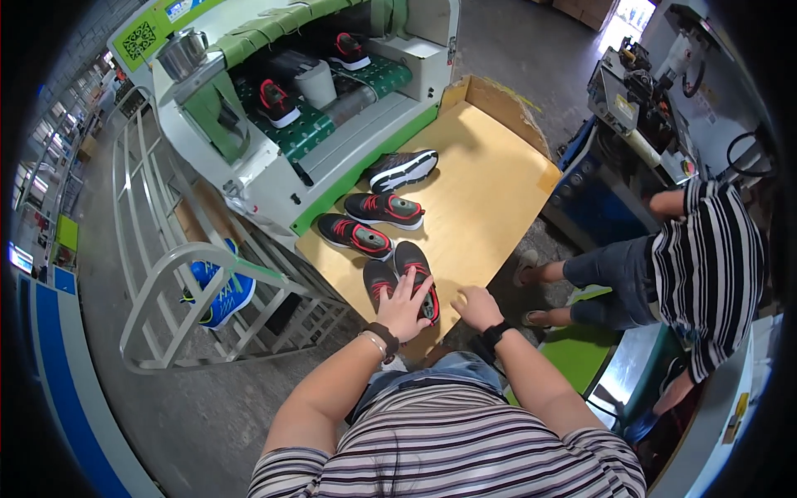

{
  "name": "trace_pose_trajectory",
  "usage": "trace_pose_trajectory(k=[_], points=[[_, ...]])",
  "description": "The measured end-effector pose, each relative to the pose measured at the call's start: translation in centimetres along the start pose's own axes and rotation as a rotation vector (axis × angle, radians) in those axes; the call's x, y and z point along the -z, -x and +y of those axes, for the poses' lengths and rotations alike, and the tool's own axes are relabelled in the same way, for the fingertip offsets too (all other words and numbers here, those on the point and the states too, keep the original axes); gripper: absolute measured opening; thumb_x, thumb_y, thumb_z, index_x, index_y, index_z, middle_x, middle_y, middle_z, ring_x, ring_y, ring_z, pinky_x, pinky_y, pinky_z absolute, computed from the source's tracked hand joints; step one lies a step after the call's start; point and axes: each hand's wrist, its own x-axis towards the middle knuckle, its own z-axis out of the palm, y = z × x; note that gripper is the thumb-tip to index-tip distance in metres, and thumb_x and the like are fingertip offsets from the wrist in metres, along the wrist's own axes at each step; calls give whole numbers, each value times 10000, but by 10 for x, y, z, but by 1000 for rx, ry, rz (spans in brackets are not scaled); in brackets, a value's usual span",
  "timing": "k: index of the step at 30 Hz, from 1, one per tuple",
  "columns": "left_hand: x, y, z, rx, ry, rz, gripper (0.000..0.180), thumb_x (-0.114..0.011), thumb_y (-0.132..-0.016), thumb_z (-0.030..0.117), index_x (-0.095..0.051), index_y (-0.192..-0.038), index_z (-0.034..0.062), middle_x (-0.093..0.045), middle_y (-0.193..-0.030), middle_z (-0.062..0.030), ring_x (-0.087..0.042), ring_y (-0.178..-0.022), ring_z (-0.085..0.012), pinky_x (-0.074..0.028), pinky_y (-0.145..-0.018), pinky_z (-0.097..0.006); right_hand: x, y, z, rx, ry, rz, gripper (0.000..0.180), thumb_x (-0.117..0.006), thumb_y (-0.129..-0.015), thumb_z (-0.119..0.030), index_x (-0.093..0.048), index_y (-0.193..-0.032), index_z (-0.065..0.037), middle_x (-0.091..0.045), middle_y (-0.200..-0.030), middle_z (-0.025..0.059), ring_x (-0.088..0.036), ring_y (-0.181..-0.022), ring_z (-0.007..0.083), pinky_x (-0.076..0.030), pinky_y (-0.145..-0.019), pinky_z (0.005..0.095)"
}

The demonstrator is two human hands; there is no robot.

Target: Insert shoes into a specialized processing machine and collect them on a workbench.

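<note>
A pair of black sneakers with red laces and trim stands side by side at the table's near corner: a left sneaker (378,275) and a right sneaker (411,256). Across their openings lies my left hand (403,310), its fingers spread and touching both shoes. My right hand (478,309) is by the table's near right edge, apart from the shoes, fingers curled with nothing visible in them. Farther up the wooden table (490,183) are two similar sneakers, one (355,236) nearer and another (386,209) behind it. A dark sneaker (403,170) lies tipped, its white sole showing.
Beyond the table, a machine with a green conveyor belt (383,75) carries more sneakers, including one red-lined sneaker (276,103). A metal rack (178,274) holds a blue sneaker (222,292) at left. On the right, a person in a striped shirt (706,257) is beside other machinery (631,116).
</note>
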Motion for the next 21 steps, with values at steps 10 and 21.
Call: trace_pose_trajectory(k=[10,21], points=[[1,-1,-3,18,40,29,988,-801,-711,352,-250,-1523,247,-160,-1584,-184,-300,-1422,-334,-320,-1014,-655,86,-187,-42,446,131,322,673,-749,-750,-180,-469,-1345,-39,-427,-1443,200,-401,-1332,393,-355,-1096,470],[26,-21,-24,175,631,-88,734,-722,-833,306,-382,-1470,174,-366,-1505,-165,-377,-1385,-279,-301,-1073,-572,120,-340,-52,424,426,290,593,-879,-535,-434,-685,-972,-83,-594,-1081,97,-560,-1069,267,-425,-907,417]])
